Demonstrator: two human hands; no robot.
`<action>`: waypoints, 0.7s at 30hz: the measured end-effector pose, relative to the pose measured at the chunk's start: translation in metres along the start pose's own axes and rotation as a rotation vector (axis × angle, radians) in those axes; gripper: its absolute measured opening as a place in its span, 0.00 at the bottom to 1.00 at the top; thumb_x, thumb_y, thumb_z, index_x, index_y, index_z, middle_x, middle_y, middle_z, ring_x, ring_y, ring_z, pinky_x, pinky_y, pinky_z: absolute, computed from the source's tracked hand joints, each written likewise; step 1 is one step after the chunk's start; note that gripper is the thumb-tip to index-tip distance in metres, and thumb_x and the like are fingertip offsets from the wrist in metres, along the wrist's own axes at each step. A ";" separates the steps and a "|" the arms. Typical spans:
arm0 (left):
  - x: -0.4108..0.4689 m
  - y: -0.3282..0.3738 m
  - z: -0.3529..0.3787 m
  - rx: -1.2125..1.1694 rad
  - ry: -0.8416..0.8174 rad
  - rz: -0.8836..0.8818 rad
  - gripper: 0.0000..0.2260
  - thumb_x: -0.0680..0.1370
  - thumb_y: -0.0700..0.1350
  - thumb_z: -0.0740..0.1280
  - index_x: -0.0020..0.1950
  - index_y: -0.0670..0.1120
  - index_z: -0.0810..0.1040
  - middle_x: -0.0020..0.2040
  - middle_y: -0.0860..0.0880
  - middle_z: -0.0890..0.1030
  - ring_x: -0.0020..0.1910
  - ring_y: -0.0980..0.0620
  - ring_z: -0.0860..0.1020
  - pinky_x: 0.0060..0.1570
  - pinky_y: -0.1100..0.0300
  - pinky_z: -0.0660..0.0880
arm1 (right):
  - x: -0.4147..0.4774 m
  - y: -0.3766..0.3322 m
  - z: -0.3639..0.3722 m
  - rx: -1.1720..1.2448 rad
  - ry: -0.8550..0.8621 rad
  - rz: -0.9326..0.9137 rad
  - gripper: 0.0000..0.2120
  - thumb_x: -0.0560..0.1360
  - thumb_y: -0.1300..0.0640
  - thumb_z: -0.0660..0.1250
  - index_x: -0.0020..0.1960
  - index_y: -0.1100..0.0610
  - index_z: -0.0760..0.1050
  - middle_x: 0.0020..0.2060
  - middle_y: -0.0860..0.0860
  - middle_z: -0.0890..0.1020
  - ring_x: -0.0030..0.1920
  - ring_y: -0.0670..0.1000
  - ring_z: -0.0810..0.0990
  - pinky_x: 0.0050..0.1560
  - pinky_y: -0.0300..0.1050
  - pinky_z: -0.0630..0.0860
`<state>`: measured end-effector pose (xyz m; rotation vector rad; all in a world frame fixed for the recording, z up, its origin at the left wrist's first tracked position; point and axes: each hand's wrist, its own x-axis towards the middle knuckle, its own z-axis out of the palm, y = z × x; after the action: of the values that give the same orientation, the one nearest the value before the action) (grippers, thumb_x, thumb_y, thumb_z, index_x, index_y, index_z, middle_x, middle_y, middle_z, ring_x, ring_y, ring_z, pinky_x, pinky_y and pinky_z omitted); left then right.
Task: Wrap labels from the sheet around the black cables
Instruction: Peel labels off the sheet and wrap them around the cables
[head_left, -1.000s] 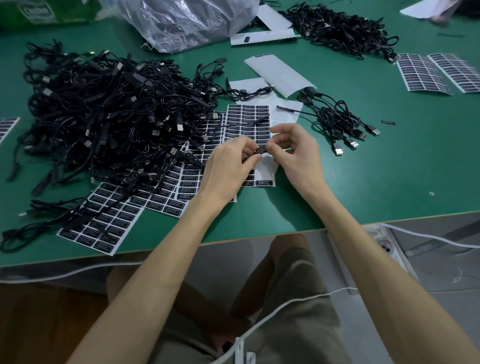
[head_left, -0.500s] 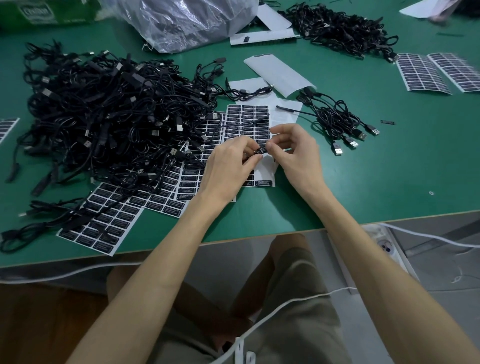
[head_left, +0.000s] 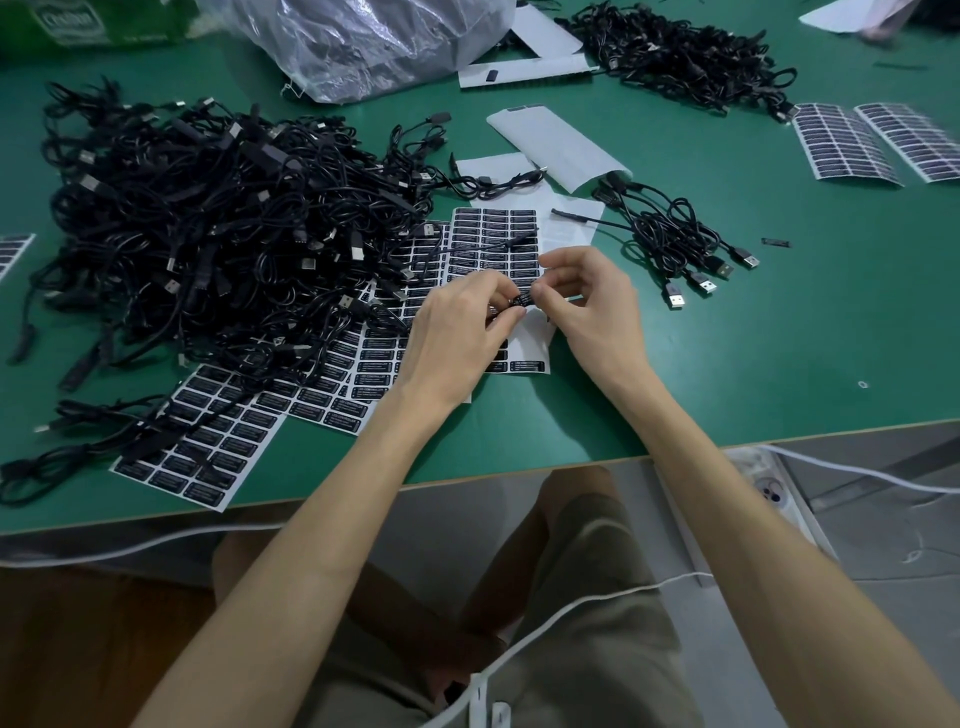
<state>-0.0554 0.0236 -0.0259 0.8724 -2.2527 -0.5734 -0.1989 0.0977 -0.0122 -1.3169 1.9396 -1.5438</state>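
Green table (head_left: 779, 364) before us, nothing had shifted: our left hand (head_left: 457, 332) and right hand (head_left: 592, 306) still pinched a label (head_left: 523, 300) around one black cable (head_left: 511, 313) above the sheet (head_left: 493, 228); wrapping seemed unfinished.

1. I class this site as a small assembly workshop.
2. The green work table (head_left: 810, 343) holds a bulk heap of black cables (head_left: 208, 234) at left and a second heap (head_left: 675, 52) at the far edge.
3. Printed label sheets (head_left: 470, 224) lie loose across it.
4. A clear plastic bag (head_left: 363, 47) sits at the back.
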 end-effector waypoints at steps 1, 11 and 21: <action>0.000 0.000 0.000 0.002 0.001 0.004 0.07 0.80 0.47 0.72 0.55 0.46 0.82 0.48 0.51 0.84 0.47 0.51 0.80 0.53 0.48 0.78 | 0.000 0.000 0.000 -0.003 0.001 0.000 0.11 0.77 0.65 0.72 0.59 0.61 0.79 0.42 0.47 0.82 0.43 0.44 0.80 0.48 0.36 0.76; -0.001 0.001 0.000 0.006 0.011 0.028 0.07 0.80 0.47 0.72 0.55 0.45 0.81 0.48 0.52 0.83 0.46 0.52 0.80 0.53 0.48 0.78 | -0.001 -0.001 -0.001 -0.017 0.000 0.002 0.11 0.77 0.65 0.72 0.59 0.61 0.79 0.42 0.48 0.83 0.44 0.44 0.80 0.47 0.32 0.74; -0.002 0.002 -0.001 -0.007 -0.002 0.029 0.07 0.81 0.47 0.72 0.55 0.46 0.81 0.48 0.52 0.83 0.47 0.50 0.80 0.54 0.47 0.78 | -0.002 0.000 -0.001 -0.016 -0.003 0.003 0.11 0.77 0.65 0.72 0.58 0.60 0.79 0.44 0.52 0.85 0.43 0.43 0.81 0.47 0.32 0.75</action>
<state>-0.0546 0.0264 -0.0248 0.8346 -2.2601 -0.5692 -0.1988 0.0996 -0.0118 -1.3210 1.9558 -1.5271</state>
